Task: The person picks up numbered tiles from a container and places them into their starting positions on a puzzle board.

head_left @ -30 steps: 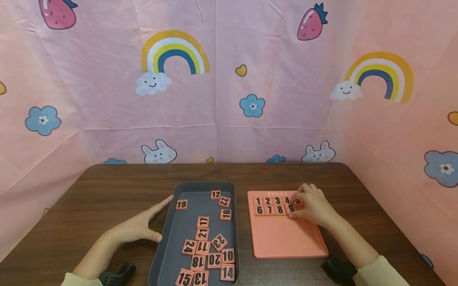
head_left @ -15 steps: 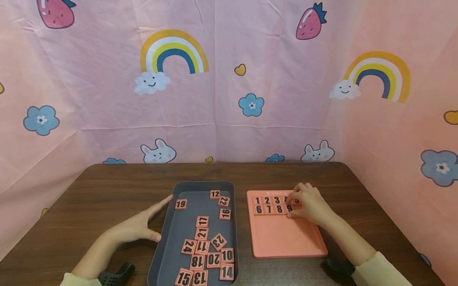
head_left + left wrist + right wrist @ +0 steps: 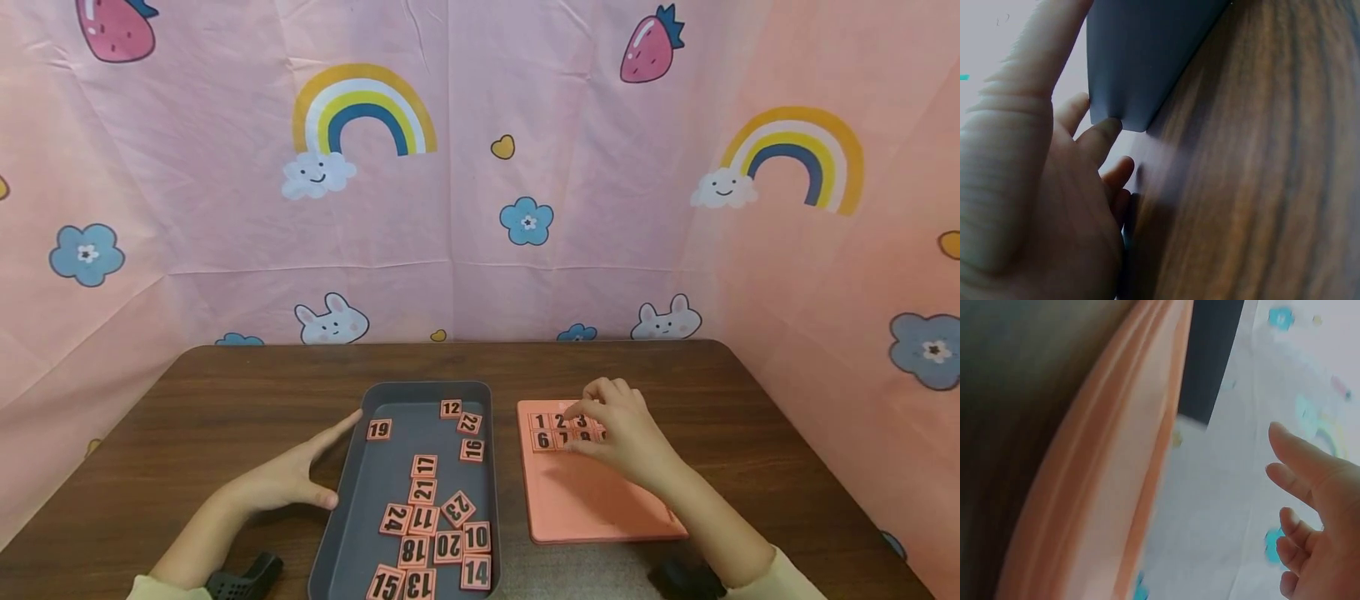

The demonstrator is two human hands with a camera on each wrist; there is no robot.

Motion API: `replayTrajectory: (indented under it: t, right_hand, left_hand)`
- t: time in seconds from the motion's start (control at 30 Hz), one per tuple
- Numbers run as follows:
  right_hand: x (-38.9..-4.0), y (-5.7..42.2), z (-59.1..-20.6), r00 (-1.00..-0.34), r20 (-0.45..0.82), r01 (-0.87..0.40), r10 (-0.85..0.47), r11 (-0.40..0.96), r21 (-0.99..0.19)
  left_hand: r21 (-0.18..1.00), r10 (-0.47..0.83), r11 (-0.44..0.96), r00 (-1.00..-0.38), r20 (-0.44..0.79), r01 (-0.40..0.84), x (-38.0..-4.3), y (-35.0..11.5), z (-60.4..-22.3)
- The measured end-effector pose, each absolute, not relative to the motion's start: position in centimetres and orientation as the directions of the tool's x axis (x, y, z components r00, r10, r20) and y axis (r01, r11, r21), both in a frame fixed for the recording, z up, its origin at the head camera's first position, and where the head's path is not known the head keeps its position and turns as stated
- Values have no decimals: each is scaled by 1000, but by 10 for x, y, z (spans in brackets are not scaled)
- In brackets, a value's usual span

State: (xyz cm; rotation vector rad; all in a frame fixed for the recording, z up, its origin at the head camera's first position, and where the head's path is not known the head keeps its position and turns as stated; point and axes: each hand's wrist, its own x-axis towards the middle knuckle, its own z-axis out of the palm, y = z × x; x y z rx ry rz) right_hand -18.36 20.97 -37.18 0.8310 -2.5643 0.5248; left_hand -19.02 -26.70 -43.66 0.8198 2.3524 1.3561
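My left hand (image 3: 273,479) is spread at the left side of a dark grey tray (image 3: 367,487), with fingertips and thumb at its wall. In the left wrist view its fingertips touch the tray's outer wall (image 3: 1141,56). Over a pink number puzzle board (image 3: 577,508) hovers my right hand (image 3: 633,437), thumb and fingers apart and nothing between them, as the right wrist view also shows. Two rows of square number tiles sit in the board: tile 1 (image 3: 539,422) and tile 6 (image 3: 543,440) show whole, while the hand covers those further right.
Several loose number tiles lie in the tray, among them tile 19 (image 3: 379,430) at the upper left and tile 14 (image 3: 476,572) at the lower right. Both tray and board rest on a brown wooden table (image 3: 255,383). A patterned cloth (image 3: 480,300) encloses the back and sides.
My right hand has moved left across the board, from around tiles 4 and 9 to over tiles 2 and 7, and has lifted slightly. The left hand has stayed at the tray.
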Motion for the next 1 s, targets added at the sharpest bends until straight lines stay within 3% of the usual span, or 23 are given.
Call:
replayTrajectory:
  t: [0.2, 0.5, 0.73, 1.0]
  right_hand:
    - [-166, 176, -365, -708, 464, -682, -533, 686, -252]
    - [-150, 139, -364, -676, 333, -737, -657, 611, -289]
    - [-146, 116, -369, -602, 271, -798, -751, 573, -184]
    - [-140, 99, -372, -604, 157, -797, -782, 593, -115]
  left_hand:
    - [864, 614, 386, -789, 20, 323, -190, -266, -437]
    - [861, 613, 390, -790, 22, 327, -190, -267, -437]
    - [857, 618, 390, -786, 28, 336, -190, -267, -437]
    - [859, 611, 394, -791, 22, 328, -192, -269, -439]
